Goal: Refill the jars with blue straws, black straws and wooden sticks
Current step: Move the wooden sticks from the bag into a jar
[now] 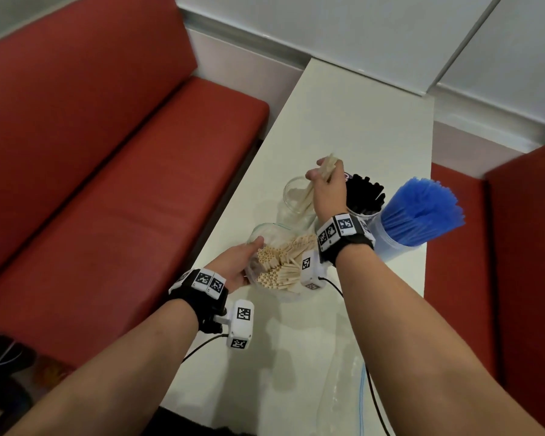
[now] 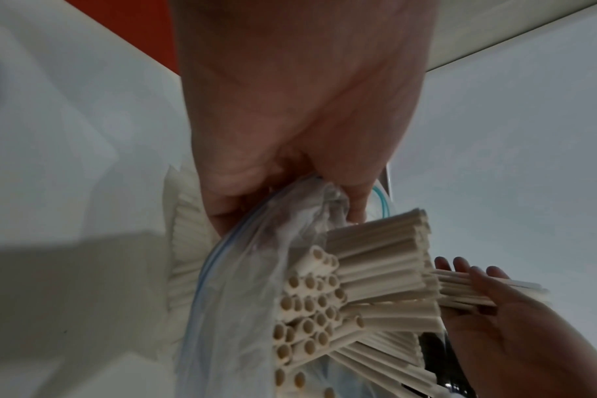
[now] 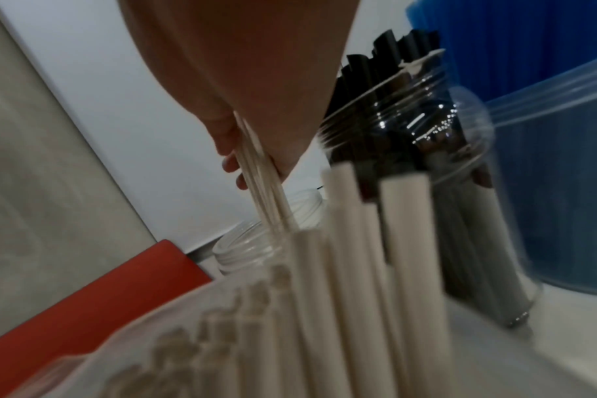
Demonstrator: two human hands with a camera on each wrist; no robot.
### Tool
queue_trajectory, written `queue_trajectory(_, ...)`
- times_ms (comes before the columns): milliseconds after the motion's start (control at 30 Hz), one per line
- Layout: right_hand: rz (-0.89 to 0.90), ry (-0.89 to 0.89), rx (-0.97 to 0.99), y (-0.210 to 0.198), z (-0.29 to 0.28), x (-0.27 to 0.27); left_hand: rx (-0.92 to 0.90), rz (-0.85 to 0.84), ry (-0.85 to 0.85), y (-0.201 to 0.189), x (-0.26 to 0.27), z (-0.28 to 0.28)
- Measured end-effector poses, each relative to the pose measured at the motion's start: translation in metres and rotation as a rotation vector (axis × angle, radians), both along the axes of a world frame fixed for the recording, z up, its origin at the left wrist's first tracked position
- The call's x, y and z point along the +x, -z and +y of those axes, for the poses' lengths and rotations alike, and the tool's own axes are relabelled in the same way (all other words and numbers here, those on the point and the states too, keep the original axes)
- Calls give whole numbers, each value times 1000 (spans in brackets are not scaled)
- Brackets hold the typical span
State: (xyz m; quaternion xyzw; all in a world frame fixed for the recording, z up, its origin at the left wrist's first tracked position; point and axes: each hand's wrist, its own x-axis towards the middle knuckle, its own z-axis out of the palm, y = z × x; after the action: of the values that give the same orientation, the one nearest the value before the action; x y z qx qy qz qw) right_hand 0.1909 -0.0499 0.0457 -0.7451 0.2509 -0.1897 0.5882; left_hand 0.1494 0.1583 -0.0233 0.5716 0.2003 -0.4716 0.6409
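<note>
Right hand (image 1: 328, 187) gripping pale wooden sticks (image 1: 309, 193) over clear jar (image 1: 296, 199); left hand (image 1: 236, 265) clutching plastic bag (image 2: 256, 269).

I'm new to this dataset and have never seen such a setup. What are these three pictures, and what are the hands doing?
No robot here: a person wears a head camera and one camera strapped to each wrist. The wide picture is from the head; the two close ones look along each hand. On the white table stand a jar of black straws, a bundle of blue straws and a clear jar. The left hand holds open a plastic bag of pale sticks. The right hand grips a small bunch of sticks, its lower end inside the clear jar.
</note>
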Motion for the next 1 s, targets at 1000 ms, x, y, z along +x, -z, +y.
queue_trajectory(1000, 218, -106, -57, 45, 67, -151, -49, -25, 5, -5, -17, 2)
